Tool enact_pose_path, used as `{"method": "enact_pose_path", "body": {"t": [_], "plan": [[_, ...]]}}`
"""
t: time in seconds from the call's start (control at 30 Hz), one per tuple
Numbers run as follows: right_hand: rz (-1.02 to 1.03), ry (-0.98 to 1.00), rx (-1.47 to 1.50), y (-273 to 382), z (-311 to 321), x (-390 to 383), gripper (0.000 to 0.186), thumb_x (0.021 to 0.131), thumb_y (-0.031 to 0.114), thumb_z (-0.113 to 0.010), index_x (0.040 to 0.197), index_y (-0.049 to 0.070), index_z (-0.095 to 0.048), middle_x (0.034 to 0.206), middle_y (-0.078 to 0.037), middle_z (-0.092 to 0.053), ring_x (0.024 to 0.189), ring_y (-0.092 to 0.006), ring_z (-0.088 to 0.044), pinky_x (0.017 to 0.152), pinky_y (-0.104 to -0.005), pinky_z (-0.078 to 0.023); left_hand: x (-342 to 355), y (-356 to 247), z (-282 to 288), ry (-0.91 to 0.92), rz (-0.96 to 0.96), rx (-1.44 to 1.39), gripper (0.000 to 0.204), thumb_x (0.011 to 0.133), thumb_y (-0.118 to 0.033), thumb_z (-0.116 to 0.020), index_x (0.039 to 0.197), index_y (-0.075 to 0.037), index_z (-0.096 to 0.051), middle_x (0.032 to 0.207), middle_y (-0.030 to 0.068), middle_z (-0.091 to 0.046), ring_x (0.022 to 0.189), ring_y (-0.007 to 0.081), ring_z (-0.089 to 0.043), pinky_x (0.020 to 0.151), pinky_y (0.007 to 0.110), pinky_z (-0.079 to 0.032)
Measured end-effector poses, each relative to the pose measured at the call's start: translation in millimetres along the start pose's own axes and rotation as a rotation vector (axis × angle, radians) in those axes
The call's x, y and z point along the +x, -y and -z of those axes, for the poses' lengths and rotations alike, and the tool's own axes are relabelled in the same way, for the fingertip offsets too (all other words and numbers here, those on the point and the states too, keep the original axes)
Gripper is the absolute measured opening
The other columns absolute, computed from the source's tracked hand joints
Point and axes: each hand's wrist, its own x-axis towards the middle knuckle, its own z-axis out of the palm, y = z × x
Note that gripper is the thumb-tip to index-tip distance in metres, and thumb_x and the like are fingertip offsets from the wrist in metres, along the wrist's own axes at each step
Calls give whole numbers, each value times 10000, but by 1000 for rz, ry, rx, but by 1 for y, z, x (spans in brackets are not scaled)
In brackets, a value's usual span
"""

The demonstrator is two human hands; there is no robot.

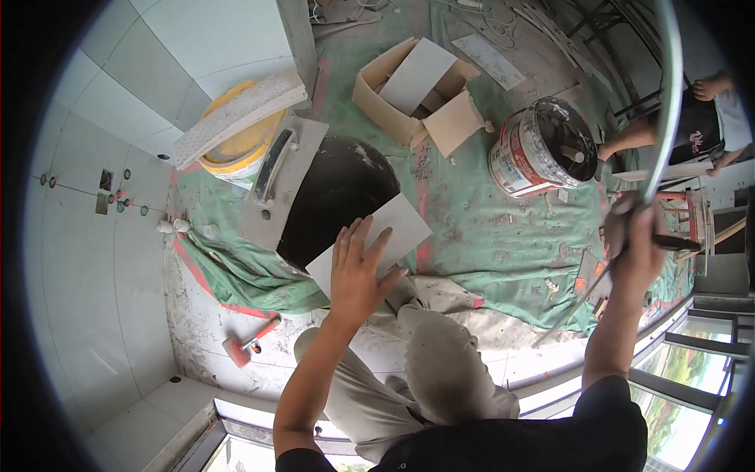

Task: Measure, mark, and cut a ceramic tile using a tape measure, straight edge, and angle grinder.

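Note:
My left hand (358,271) lies with its fingers spread over a pale rectangular tile (405,224); the thumb is off its near edge. Behind the tile is a dark, round-edged surface (338,185), partly covered. My right hand (635,244), raised at the right and blurred, is closed round a long thin silver metal tool (668,94) with a dark handle end (678,244). What the tool is exactly, I cannot tell. To the left of the tile, a flat steel trowel (311,141) with a black handle rests at a slant.
A yellow-rimmed bucket (244,145) carries a rough pale slab (236,118). Beyond are a cardboard box (456,130) holding tiles and a bucket (511,161) of dark material. A red-headed mallet (236,352) lies near the left wall. Another person (700,130) is at the far right.

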Motion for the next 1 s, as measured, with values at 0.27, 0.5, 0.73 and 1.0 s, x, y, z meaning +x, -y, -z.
{"method": "enact_pose_path", "body": {"t": [0.27,0.5,0.73,1.0], "plan": [[-641,698,202,-164,-114,-154,290,1185,180,-613,969,-8,-659,715,-21,-609,662,-87,-554,621,-317,-461,22,8,-50,-24,124,-125,649,1022,-304,-797,1579,-56,-575,1668,249,-484,1493,500,-506,1265,654,-396],[-820,717,324,-206,-121,-144,359,1207,247,-583,965,-7,-655,717,-14,-608,666,-81,-549,618,-321,-462,35,-2,-80,-104,89,2,752,1081,-402,-726,1698,-64,-462,1709,313,-426,1542,490,-477,1258,695,-373],[-914,763,389,-208,-112,-154,394,1212,319,-581,1125,-8,-782,713,3,-633,661,-64,-582,624,-303,-478,39,-6,-86,42,64,194,688,1049,-419,-755,1617,-66,-592,1732,237,-455,1562,483,-472,1285,692,-336],[-934,771,369,-209,-108,-147,389,1205,319,-596,1092,-3,-782,713,-13,-661,667,-75,-616,631,-300,-489,38,-5,-91,65,73,162,658,1026,-411,-782,1577,-80,-645,1710,202,-513,1583,490,-457,1308,687,-314]]}}
